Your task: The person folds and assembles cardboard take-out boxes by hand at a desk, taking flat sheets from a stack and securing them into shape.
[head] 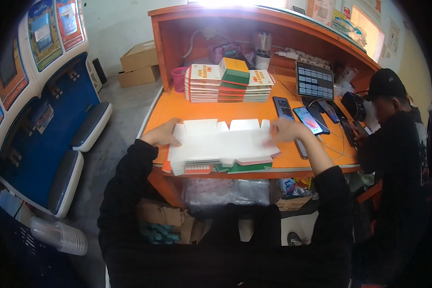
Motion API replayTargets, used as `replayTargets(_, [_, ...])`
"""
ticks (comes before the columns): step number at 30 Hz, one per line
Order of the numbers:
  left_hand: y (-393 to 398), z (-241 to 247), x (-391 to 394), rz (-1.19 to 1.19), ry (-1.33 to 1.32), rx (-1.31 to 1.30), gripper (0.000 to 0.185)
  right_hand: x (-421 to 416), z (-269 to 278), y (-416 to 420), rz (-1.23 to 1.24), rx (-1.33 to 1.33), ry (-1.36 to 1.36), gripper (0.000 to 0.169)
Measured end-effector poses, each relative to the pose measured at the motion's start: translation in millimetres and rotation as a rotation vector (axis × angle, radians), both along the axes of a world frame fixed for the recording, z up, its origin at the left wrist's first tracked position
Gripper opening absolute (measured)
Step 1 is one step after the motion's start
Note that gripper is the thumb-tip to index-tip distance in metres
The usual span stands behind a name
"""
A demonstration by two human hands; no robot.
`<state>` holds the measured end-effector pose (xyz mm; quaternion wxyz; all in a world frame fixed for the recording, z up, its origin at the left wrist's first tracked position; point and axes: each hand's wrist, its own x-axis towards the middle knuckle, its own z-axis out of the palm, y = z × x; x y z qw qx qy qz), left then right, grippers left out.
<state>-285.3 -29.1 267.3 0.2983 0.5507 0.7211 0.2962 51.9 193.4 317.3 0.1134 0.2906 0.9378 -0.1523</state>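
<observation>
A stack of flat, die-cut cardboard box blanks (216,144) lies before me at the front of the orange desk, white side up. Green and orange printed edges show beneath the top sheet. My left hand (165,133) holds the left edge of the blanks, its thumb lying on top. My right hand (286,130) is at their right end, bent at the wrist and blurred, so its grip on the top blank is unclear. Behind them stand piled folded boxes (228,90) in white, red and green, with a yellow-topped green box (234,70) on top.
Right of the blanks lie a phone with a lit screen (308,120), a dark phone (283,108), white cables and a tablet (315,80). A pink cup (179,80) stands back left. A person in a black cap (387,84) sits at the right, a hand on the desk.
</observation>
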Motion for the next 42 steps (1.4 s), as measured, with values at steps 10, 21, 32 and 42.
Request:
replayTargets(10, [-6, 3, 24, 0.062, 0.499, 0.252, 0.045, -56, -45, 23, -0.029, 0.163, 0.269, 0.066])
replayTargets(21, [-29, -34, 54, 0.191, 0.773, 0.646, 0.012, -29, -109, 42, -0.465, 0.108, 0.814, 0.044])
replayTargets(32, [-33, -24, 46, 0.294, 0.76, 0.947, 0.015, -26, -83, 13, -0.283, 0.392, 0.895, 0.027])
replayTargets(42, [-5, -14, 44, 0.546, -0.694, 0.785, 0.02, -38, -107, 2, -0.292, 0.295, 0.93, 0.039])
